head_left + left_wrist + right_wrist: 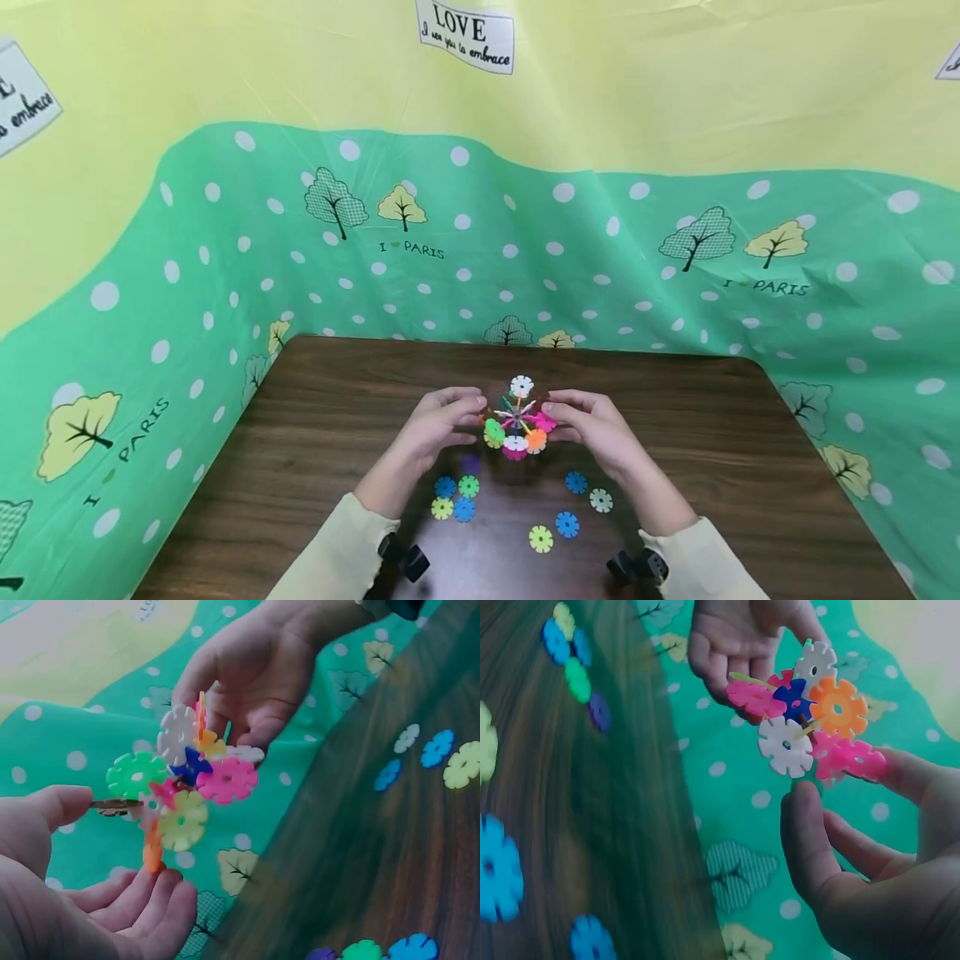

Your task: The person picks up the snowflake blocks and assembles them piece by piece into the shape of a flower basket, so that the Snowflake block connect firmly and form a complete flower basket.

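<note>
A cluster of interlocking plastic snowflake discs point(516, 423) is held up over the table between both hands. White, pink, orange, green, yellow and brown discs fan out around a dark blue one in its middle. My left hand point(435, 429) grips it from the left; in the left wrist view the thumb touches a brown disc point(116, 805) and a finger meets an orange disc point(153, 849). From the other side my right hand point(596, 425) holds a pink disc point(859, 759), with curled fingers. The cluster hides some fingertips.
Loose discs lie on the dark wooden table point(300, 467). On the left are a purple disc point(470, 463), a green disc point(468, 486) and others; on the right, a white disc point(601, 500), a yellow disc point(541, 538) and blue ones. A patterned cloth point(525, 250) hangs behind.
</note>
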Motion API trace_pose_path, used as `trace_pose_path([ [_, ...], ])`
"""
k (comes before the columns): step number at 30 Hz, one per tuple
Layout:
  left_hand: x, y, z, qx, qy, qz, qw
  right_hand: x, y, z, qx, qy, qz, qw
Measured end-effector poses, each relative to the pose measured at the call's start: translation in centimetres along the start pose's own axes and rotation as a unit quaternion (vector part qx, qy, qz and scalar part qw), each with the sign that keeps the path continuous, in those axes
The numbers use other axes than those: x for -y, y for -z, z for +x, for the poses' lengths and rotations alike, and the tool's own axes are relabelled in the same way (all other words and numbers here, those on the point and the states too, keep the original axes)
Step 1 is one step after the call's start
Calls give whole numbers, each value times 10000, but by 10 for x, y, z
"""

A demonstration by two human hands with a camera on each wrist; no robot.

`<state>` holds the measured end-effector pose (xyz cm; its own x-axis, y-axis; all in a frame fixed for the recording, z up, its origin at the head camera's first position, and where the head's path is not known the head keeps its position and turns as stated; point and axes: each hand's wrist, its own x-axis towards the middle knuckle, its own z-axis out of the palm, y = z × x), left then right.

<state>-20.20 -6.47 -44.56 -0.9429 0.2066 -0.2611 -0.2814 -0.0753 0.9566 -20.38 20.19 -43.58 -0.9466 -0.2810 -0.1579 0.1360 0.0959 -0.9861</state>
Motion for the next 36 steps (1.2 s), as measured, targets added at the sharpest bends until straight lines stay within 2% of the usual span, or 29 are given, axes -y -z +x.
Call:
trace_pose_path([
  [7, 7, -29, 13, 4, 9, 104, 9999, -1, 31, -1, -70, -189, -437, 9988],
  [12, 12, -52, 32, -125, 240, 39, 9996, -15, 52, 4, -161, -475, -477, 9976],
  [17, 16, -76, 46, -153, 382, 433, 9982, -29, 73, 6, -425, -738, -309, 9959],
  [21, 24, -95, 57, -194, 468, 617, 9968, -36, 86, 3, -602, -844, -552, 9931],
  [25, 32, -104, 66, -289, 541, 762, 9952, -44, 92, 7, -618, -966, -797, 9902],
  [29, 36, -112, 69, -376, 606, 1185, 9904, -54, 95, 10, -722, -1099, -1027, 9860],
  [33, 37, -117, 70, -448, 660, 1396, 9870, -56, 94, 9, -903, -1159, -1543, 9770],
  [36, 38, -117, 74, -436, 647, 1356, 9877, -54, 94, 8, -1007, -1195, -1951, 9683],
])
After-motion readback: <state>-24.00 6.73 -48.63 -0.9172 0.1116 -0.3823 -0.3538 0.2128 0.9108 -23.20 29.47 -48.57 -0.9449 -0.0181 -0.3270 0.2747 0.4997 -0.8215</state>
